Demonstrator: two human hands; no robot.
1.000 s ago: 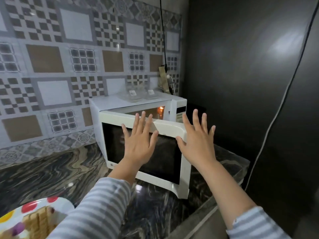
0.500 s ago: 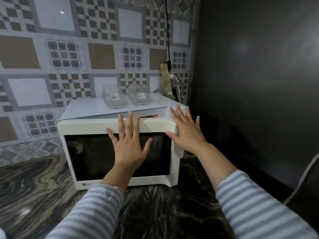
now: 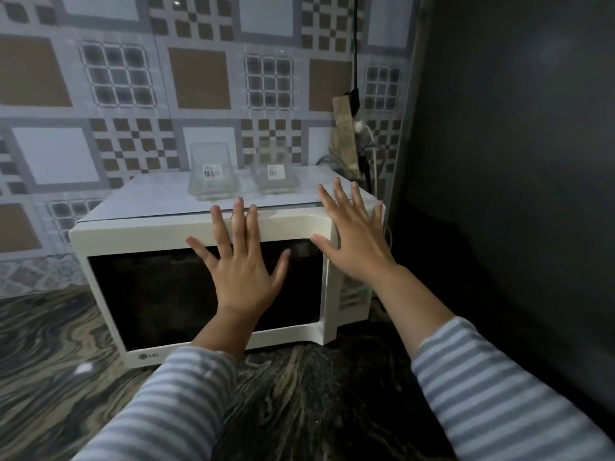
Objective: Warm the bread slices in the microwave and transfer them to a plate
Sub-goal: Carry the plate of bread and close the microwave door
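Door of the microwave [image 3: 206, 287], centre frame on the table [image 3: 50, 344], now swung flush shut; a second ago it stood ajar. Left hand [image 3: 244, 271] and right hand [image 3: 354, 237] press it, fingers straight and spread. Bread slices unseen, presumably inside; heating can start.

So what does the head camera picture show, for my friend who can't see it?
Two open hands, left hand and right hand, press flat against the door of a white microwave on a dark marbled counter. Two clear containers sit on top, before a patterned tile wall.
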